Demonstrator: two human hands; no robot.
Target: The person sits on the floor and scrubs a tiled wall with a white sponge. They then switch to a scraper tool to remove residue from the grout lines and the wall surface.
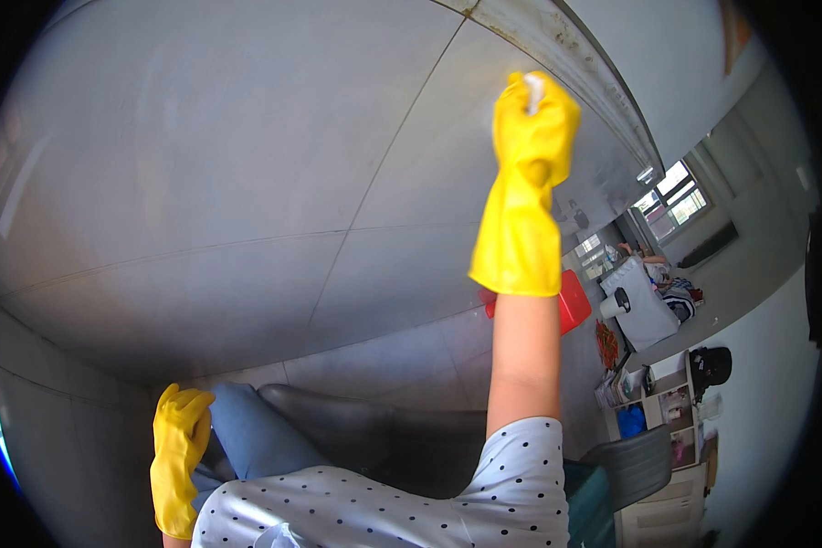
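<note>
My right hand (537, 123), in a long yellow rubber glove, is raised against the grey tiled wall (247, 137). It is closed around something small and white (533, 94); only a bit shows, so I cannot tell whether it is cloth or sponge. Close above the hand runs a pale, stained trim (557, 36) along the tile edge. Low at the left, my left hand (181, 422) wears a matching glove. It rests by my bent knee (247, 420) in blue trousers, its fingers laid loosely and holding nothing visible.
Behind my right forearm is a red plastic container (573, 301), partly hidden. A dark padded seat (356, 425) lies below me. Farther right are a grey chair (635, 466), a shelf unit (667, 402) with various items, a white-covered table (644, 306) and a window (674, 201).
</note>
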